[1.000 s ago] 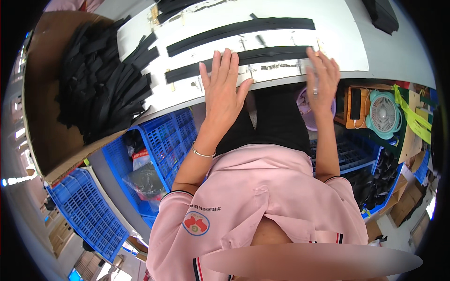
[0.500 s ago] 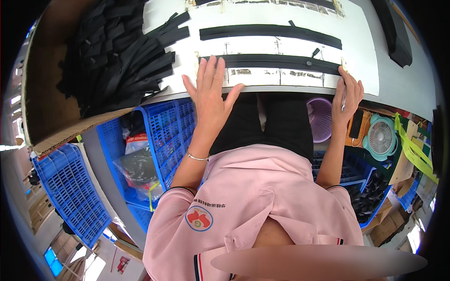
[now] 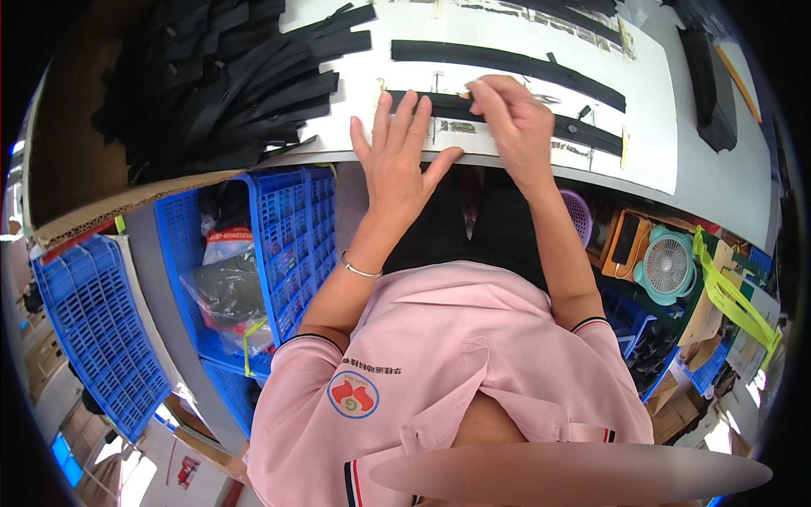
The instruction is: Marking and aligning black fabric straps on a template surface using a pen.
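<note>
Two long black zipper strips lie across a white board [image 3: 659, 160] on the table. My left hand [image 3: 404, 156] is spread flat on the left end of the nearer zipper strip [image 3: 583, 128], pressing it down. My right hand [image 3: 514, 122] rests on the same strip just to the right, fingers curled and pinching at it near its top edge. The farther zipper strip [image 3: 507, 61] lies parallel behind it, untouched.
A large heap of black zipper strips [image 3: 220, 76] fills the table's left part on brown cardboard [image 3: 76, 169]. Blue plastic crates [image 3: 287, 245] stand under the table at left. A teal fan [image 3: 667, 270] and a purple basket [image 3: 576, 215] sit below at right.
My right hand has moved from the strip's right end leftward to sit close beside my left hand. The view has shifted, so the board appears further right.
</note>
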